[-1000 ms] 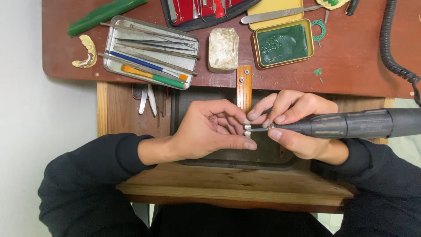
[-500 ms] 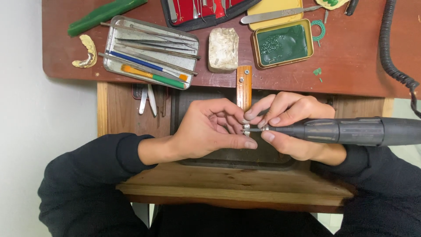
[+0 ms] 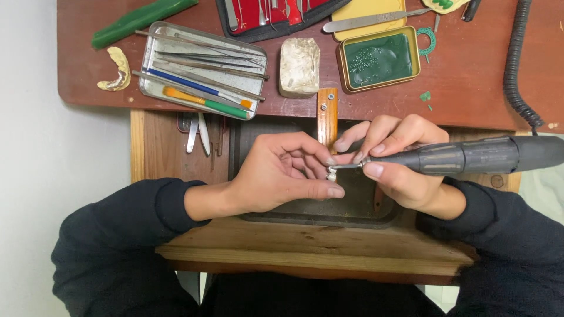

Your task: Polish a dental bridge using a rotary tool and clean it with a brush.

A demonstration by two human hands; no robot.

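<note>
Head view, and I take the wooden peg (image 3: 327, 114) jutting from the desk (image 3: 470, 76) as my mark. Up left of it sits a metal tray (image 3: 202, 70) of tools. Just below it my left hand (image 3: 276, 176) pinches a small pale piece (image 3: 331, 175) in closed fingers. To the peg's lower right, my right hand (image 3: 399, 167) grips a dark rotary tool (image 3: 470, 155), tip touching the piece.
</note>
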